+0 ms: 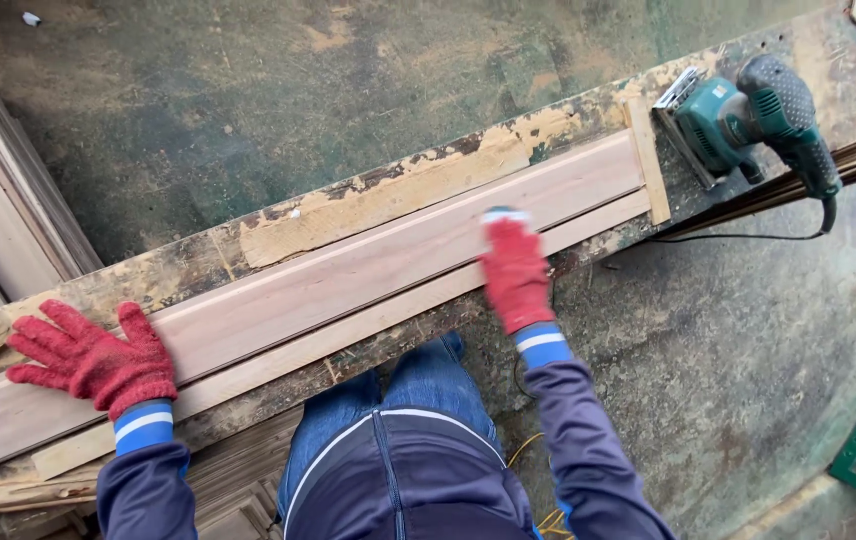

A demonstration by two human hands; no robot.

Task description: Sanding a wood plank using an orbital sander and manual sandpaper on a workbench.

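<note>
board (348,275) on bench (798,60), long axis near-left to far-right. left hand (93,360) spread flat on its near-left end; right hand (515,272) pressing mid-board, grip unclear. sander (748,115) beyond far-right end.

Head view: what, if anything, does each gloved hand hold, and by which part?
The left hand holds nothing; it lies flat on the near end of the long wooden board. The right hand presses on the board's middle; whether it holds anything is too blurred to tell.
</note>
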